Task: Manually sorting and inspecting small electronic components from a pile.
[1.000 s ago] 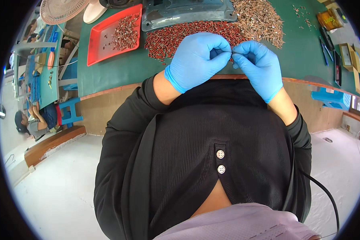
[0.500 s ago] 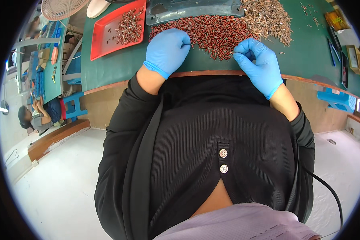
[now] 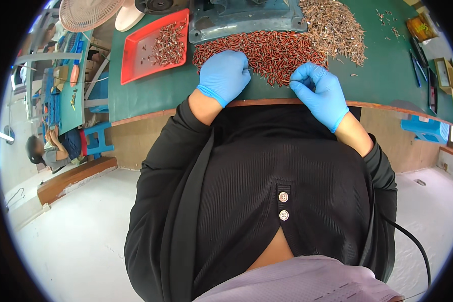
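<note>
**Both gloved hands at the red pile**

Nearest to us, below the bench's wooden front edge (image 3: pixel 267 102), our black ribbed top fills the view, and both forearms rise from it to the green bench top (image 3: pixel 156 90). Our left hand (image 3: pixel 223 75), in a blue glove, lies palm down with its fingers curled onto the near left end of the heap of small red cylindrical pieces (image 3: pixel 272 50); we cannot tell whether its grip encloses any. Our right hand (image 3: pixel 317 90) sits just right of the heap's near edge, thumb and fingertips pinched together, apparently on one small piece too tiny to make out. The heap runs left to right, directly ahead of both hands, the left one already touching it. Beyond lies a grey metal machine base (image 3: pixel 246 20), with a pile of dull metal pieces (image 3: pixel 337 25) to its right and a red plastic tray (image 3: pixel 136 55) holding more at left. Bare green surface stays open right of our right hand.
</note>
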